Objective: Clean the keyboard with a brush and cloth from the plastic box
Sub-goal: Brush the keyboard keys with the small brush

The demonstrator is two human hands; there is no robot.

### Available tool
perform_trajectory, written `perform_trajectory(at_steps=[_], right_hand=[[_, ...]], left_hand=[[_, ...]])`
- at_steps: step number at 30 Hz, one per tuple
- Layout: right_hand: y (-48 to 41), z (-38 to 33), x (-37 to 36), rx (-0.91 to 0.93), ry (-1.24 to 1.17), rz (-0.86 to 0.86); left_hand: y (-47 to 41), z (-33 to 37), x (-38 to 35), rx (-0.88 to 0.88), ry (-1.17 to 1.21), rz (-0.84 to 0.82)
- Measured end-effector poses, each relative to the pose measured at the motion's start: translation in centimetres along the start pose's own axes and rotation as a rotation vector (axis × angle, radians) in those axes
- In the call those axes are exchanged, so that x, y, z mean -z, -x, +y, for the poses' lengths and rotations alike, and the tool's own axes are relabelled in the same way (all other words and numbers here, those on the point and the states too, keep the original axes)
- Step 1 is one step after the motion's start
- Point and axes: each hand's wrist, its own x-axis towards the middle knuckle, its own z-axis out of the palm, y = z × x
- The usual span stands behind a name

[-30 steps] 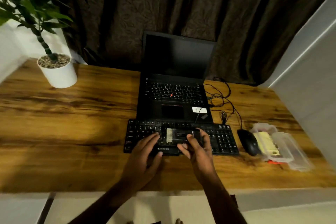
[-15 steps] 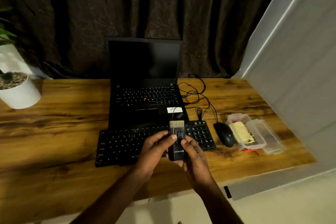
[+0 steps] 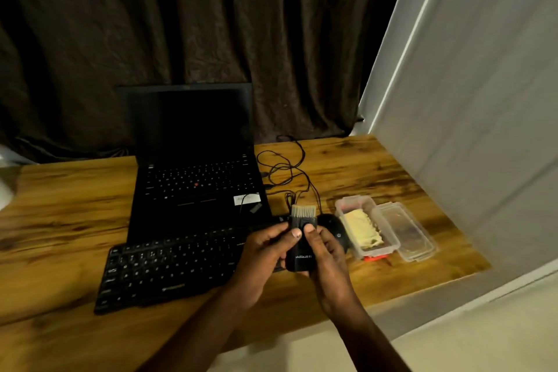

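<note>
With the left hand [image 3: 265, 251] and right hand [image 3: 327, 260] both gripping the brush [image 3: 303, 217] upright over the keyboard's [image 3: 169, 266] right end, it is best tipped bristles-down and swept along key rows; the cloth [image 3: 362, 228] lies in the box [image 3: 353, 202].

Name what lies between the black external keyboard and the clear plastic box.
A black computer mouse, partly behind the right hand gripping the black brush; head view.

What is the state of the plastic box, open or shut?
Open. The lid lies flat beside the plastic box, and the yellow cloth inside is uncovered.
</note>
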Motion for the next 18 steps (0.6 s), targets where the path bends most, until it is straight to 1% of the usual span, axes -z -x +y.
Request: perform_trajectory(at_steps=[4,10,12,18], right_hand=[[-1.1,-0.4,2.2,0.032,-0.047,-0.017],[-2.3,-0.5,4.8,0.020,0.015,-0.073],[-2.5,-0.4,5.6,0.003,0.048,-0.086],[-3.3,0.2,8.2,-0.100,0.039,-0.147]], left_hand=[[-1.1,-0.3,-2.1,0.005,-0.019,0.027],[-2.1,-0.7,-4.4,0.060,0.039,0.040],[-2.4,-1.1,-5.0,0.084,0.055,0.062],[-2.4,-2.4,-6.2,0.119,0.051,0.109]])
